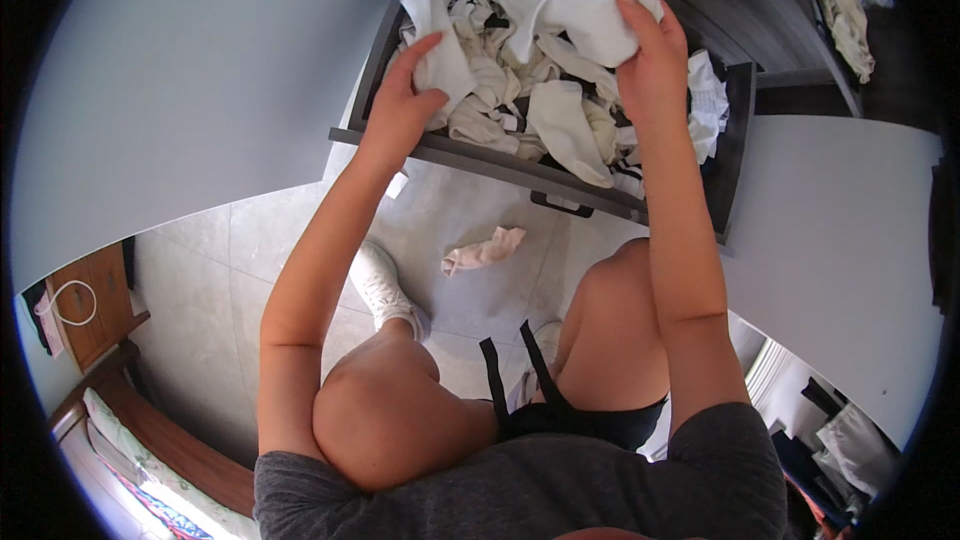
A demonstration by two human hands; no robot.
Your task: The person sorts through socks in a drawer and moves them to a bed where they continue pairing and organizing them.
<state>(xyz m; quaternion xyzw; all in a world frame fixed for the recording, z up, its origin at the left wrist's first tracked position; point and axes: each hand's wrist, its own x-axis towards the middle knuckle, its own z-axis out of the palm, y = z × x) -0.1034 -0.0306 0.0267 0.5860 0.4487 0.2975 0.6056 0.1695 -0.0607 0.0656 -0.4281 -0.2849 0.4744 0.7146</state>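
A dark wood-grain drawer (517,171) stands pulled out before me, heaped with white and cream socks (491,82). My right hand (652,52) is closed on a white sock (589,15), pinched near one end above the heap, its far part spreading to the left. At the drawer's left side, my left hand (409,101) has thumb and fingers spread at another white sock (439,52); whether it grips that sock I cannot tell. A cream sock (566,127) lies on the pile near the front edge between my hands.
A pale pink sock (484,251) lies on the grey tiled floor between my feet. Large light-grey cabinet doors (187,75) flank the drawer left and right (832,240). A black handle (562,204) shows below the drawer front. A wooden bed frame (172,435) stands at lower left.
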